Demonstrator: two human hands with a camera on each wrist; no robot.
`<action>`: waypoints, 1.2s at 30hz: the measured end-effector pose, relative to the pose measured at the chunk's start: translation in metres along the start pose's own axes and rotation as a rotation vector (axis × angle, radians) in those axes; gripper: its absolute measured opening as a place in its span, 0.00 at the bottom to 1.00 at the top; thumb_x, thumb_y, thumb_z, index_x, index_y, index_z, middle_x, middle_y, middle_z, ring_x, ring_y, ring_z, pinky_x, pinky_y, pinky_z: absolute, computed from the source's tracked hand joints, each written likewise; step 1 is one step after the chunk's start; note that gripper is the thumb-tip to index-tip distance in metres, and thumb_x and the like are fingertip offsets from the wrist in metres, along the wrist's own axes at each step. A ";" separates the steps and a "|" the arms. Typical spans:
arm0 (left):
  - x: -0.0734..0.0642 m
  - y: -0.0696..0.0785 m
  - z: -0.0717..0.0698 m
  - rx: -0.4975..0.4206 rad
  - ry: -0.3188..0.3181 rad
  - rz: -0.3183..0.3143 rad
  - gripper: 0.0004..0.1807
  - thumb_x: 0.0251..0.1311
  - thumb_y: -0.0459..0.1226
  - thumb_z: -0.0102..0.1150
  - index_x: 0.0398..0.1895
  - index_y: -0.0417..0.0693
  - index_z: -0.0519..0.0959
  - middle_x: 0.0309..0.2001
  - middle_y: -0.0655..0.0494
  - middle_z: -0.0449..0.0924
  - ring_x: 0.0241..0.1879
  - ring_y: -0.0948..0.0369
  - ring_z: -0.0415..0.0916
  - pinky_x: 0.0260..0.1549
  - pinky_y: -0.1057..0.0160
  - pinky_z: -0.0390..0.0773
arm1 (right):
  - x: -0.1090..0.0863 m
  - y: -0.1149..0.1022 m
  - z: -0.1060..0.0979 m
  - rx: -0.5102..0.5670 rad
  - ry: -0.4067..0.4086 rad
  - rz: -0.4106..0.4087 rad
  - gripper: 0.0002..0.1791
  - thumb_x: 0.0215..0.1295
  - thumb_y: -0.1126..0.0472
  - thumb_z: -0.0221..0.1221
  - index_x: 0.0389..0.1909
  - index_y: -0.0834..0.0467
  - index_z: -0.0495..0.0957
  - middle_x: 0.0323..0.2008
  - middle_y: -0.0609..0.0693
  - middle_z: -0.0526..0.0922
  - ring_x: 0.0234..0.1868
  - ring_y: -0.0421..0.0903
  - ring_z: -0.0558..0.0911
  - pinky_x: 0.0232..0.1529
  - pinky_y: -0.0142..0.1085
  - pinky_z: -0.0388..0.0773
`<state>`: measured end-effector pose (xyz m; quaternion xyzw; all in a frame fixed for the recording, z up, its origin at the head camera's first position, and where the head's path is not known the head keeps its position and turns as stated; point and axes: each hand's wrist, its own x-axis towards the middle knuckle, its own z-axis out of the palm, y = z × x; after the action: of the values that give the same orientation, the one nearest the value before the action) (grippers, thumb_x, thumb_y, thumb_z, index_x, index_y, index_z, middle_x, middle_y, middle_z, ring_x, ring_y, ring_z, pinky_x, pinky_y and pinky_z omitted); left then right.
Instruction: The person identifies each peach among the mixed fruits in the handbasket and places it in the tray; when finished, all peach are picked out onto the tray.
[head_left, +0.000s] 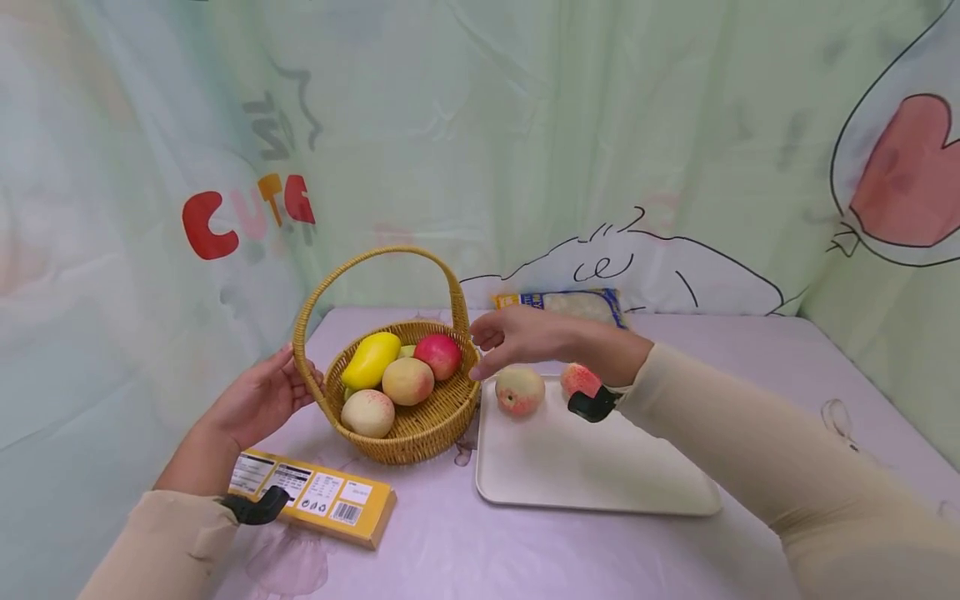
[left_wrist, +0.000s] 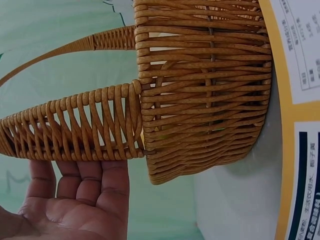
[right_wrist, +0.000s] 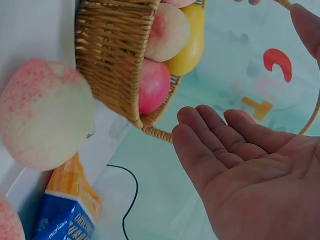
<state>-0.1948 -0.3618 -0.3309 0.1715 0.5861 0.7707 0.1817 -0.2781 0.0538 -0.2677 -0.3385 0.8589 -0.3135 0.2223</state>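
Left forearm [head_left: 161, 546] and right forearm [head_left: 712, 437], both sleeved, reach forward. Left hand [head_left: 262, 396]: palm turned inward, fingers extended and partly hidden. Right hand [head_left: 521, 337]: palm facing inward, fingers loosely bent, thumb held apart from them.

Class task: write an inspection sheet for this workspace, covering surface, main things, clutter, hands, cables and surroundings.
Surface: table, pale lilac with printed figures.
Main things: wicker basket, upright, holding a yellow fruit, red fruit and two peaches; tray beside it bears a pale peach and a pinker peach, partly hidden by the right arm.
Clutter: yellow box on the near side; packet towards the back.
Left hand: fingers behind the basket handle.
Right hand: palm open, by the handle's other side; contact unclear.
Cables: nothing seen.
Surroundings: printed curtain.
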 end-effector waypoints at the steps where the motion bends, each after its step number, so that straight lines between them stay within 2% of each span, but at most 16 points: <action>1: 0.000 0.000 0.000 0.000 0.000 -0.001 0.25 0.85 0.47 0.27 0.49 0.53 0.79 0.46 0.55 0.84 0.51 0.59 0.80 0.59 0.63 0.78 | 0.002 -0.002 0.001 0.003 -0.005 -0.005 0.43 0.59 0.44 0.73 0.71 0.59 0.70 0.67 0.53 0.78 0.69 0.53 0.76 0.70 0.49 0.73; 8: 0.000 -0.001 0.000 0.000 -0.008 0.009 0.26 0.86 0.47 0.26 0.49 0.51 0.79 0.46 0.55 0.85 0.51 0.60 0.81 0.59 0.63 0.78 | 0.023 -0.011 0.012 0.030 -0.036 -0.021 0.45 0.59 0.48 0.74 0.73 0.62 0.69 0.67 0.57 0.78 0.67 0.53 0.77 0.67 0.45 0.76; 12: 0.000 -0.001 -0.001 0.004 0.000 0.011 0.25 0.86 0.47 0.26 0.49 0.51 0.79 0.46 0.56 0.85 0.50 0.60 0.81 0.59 0.63 0.78 | 0.037 -0.016 0.018 0.000 -0.038 -0.024 0.46 0.59 0.47 0.74 0.73 0.63 0.68 0.67 0.59 0.78 0.66 0.52 0.79 0.67 0.44 0.76; 17: 0.000 -0.001 -0.001 -0.002 -0.001 0.014 0.25 0.86 0.46 0.27 0.49 0.52 0.79 0.46 0.55 0.85 0.50 0.60 0.82 0.59 0.63 0.79 | 0.053 -0.024 0.023 -0.044 -0.032 -0.031 0.42 0.59 0.47 0.74 0.71 0.61 0.72 0.66 0.58 0.80 0.65 0.51 0.78 0.68 0.45 0.75; 23: 0.001 -0.001 -0.002 -0.002 -0.015 0.014 0.26 0.86 0.46 0.26 0.48 0.50 0.80 0.47 0.54 0.86 0.51 0.60 0.82 0.59 0.63 0.78 | 0.070 -0.030 0.031 -0.052 -0.077 -0.015 0.42 0.56 0.49 0.76 0.68 0.63 0.74 0.65 0.58 0.80 0.63 0.50 0.78 0.69 0.44 0.74; 29: 0.000 -0.001 -0.002 -0.002 0.001 0.015 0.26 0.86 0.46 0.26 0.48 0.51 0.80 0.46 0.55 0.86 0.51 0.60 0.82 0.59 0.63 0.78 | 0.084 -0.034 0.039 -0.138 -0.093 -0.014 0.45 0.57 0.49 0.75 0.73 0.63 0.69 0.68 0.58 0.78 0.68 0.51 0.76 0.71 0.43 0.72; 32: 0.000 -0.002 -0.001 -0.006 -0.006 0.013 0.27 0.86 0.46 0.25 0.48 0.50 0.80 0.46 0.55 0.86 0.51 0.59 0.81 0.59 0.63 0.78 | 0.091 -0.034 0.043 -0.143 -0.092 -0.016 0.46 0.58 0.51 0.74 0.74 0.64 0.67 0.68 0.59 0.77 0.67 0.51 0.77 0.67 0.41 0.76; 36: 0.001 -0.002 -0.002 -0.006 -0.020 0.011 0.27 0.86 0.46 0.25 0.49 0.50 0.79 0.47 0.54 0.85 0.51 0.59 0.80 0.59 0.62 0.78 | 0.099 -0.034 0.048 -0.147 -0.085 -0.026 0.47 0.59 0.54 0.75 0.75 0.66 0.65 0.67 0.61 0.76 0.61 0.51 0.80 0.56 0.39 0.83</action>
<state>-0.1963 -0.3626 -0.3332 0.1817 0.5809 0.7718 0.1839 -0.3011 -0.0559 -0.2954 -0.3778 0.8649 -0.2379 0.2291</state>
